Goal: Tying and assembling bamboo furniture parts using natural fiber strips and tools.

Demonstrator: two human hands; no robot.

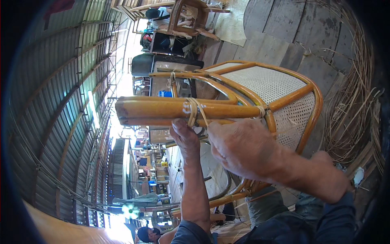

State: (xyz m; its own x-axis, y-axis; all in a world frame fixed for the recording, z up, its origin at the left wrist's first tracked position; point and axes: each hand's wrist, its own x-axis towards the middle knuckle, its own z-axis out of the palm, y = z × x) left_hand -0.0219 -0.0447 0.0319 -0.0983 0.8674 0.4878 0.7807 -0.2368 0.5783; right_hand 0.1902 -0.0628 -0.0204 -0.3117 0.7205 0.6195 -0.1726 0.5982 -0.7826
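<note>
A rattan chair frame [239, 110] with glossy brown poles stands in front of me. Thick rattan poles [150, 107] lie side by side across the middle, wrapped by a pale rattan strip [202, 112]. My right hand [248, 148] is closed in a fist, pinching the strip's end just right of the wrap. Below the wrap, my left hand [186, 139] grips the poles from underneath, its thumb against the lower pole. Its other fingers are mostly hidden. Woven cane panels [264, 83] fill part of the frame, and another pale binding [261, 111] circles a joint.
Loose rattan strips [349, 110] lie heaped on the plank floor [280, 24] at the right. A wooden chair frame [189, 18] and a person [162, 20] are at the top. Another person [152, 234] sits at the bottom. Crowded shelves [156, 171] stand farther off.
</note>
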